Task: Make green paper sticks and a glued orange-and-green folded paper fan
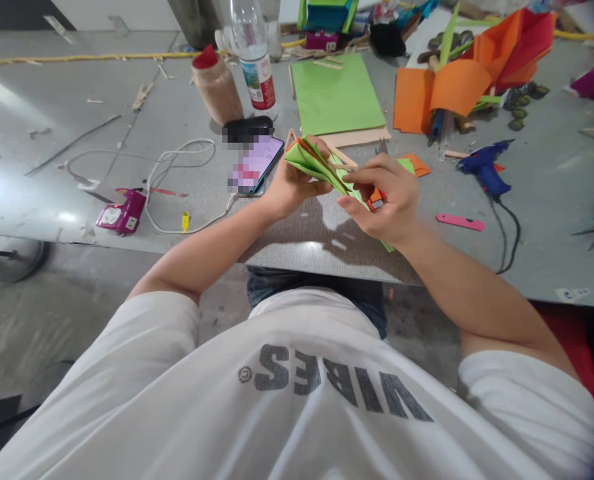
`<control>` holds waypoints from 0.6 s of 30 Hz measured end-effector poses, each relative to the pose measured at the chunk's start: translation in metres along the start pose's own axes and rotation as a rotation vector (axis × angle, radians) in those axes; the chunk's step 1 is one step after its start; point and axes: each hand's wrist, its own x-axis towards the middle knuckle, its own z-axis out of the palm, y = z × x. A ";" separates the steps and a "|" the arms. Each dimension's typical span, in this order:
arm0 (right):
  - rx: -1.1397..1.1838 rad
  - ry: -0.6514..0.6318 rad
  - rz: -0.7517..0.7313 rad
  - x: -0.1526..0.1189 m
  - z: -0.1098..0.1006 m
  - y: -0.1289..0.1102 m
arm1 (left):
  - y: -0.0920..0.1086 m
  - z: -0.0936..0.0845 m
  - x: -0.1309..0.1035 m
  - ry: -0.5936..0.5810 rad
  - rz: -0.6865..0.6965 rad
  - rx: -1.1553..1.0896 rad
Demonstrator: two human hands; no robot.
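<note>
A folded piece of green and orange paper (317, 165) is held up over the near edge of the table. My left hand (297, 183) is closed around its left part, with the thumb along the lower side. My right hand (384, 197) pinches the paper's right end between thumb and fingers. Below and behind the right fingers, more green and orange paper shows in part, and I cannot tell whether it belongs to the same piece. Just left of my left hand lies a lit phone (257, 163) with a white cable plugged in.
Green paper sheets (339, 93) lie behind my hands. A blue glue gun (487, 167) and a pink utility knife (461, 222) are on the right. A water bottle (257, 67), a red-topped jar (217, 87) and a purple box (121, 212) stand left. Orange folded paper (459, 87) sits back right.
</note>
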 end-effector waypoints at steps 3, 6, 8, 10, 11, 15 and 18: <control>0.040 0.016 -0.041 0.001 0.000 -0.006 | 0.005 0.002 -0.002 0.001 -0.038 0.001; 0.107 0.062 -0.094 0.003 -0.002 -0.009 | 0.008 0.004 -0.003 0.001 -0.061 0.007; 0.101 0.027 -0.066 0.004 -0.004 -0.009 | 0.009 0.006 -0.004 0.029 -0.074 0.029; 0.079 -0.028 -0.016 0.003 -0.005 -0.006 | 0.009 0.007 -0.005 0.062 -0.081 0.060; 0.069 -0.046 0.013 0.002 -0.005 -0.005 | 0.009 0.007 -0.006 0.070 -0.083 0.075; 0.026 -0.074 0.100 -0.001 -0.003 0.000 | 0.009 0.005 -0.008 0.078 -0.110 0.115; -0.009 -0.058 0.102 -0.001 -0.002 0.000 | 0.007 0.002 -0.007 0.077 -0.112 0.125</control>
